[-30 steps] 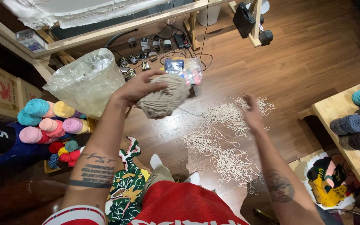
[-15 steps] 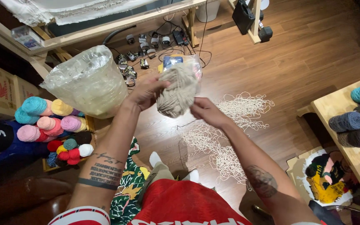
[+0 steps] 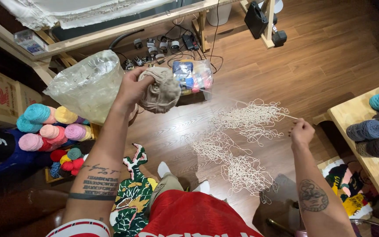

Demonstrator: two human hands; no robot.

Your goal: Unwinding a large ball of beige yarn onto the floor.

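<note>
Two bare hands are at work over a wooden floor, seen from above. The left hand, raised at about 11 o'clock from the frame centre, has its fingers wrapped around a beige ball of yarn and grips it firmly. The right hand, out at about 3 o'clock, has thumb and fingers pinched narrowly on a single strand that runs taut from the ball across to it. Below that strand, a heap of loose yarn lies tangled on the floor, spreading from centre toward 5 o'clock, apart from both hands. Just beside the left hand, at 10 o'clock, stands a clear plastic bag, crumpled and open at the top. Directly behind the ball, at 12 o'clock, lies a small clear packet holding coloured items. At 9 o'clock, pastel yarn balls are stacked together. At 3 o'clock, on a pale wooden bench, rest blue and grey yarn rolls. At 6 o'clock, red shorts and a green patterned rug are visible
</note>
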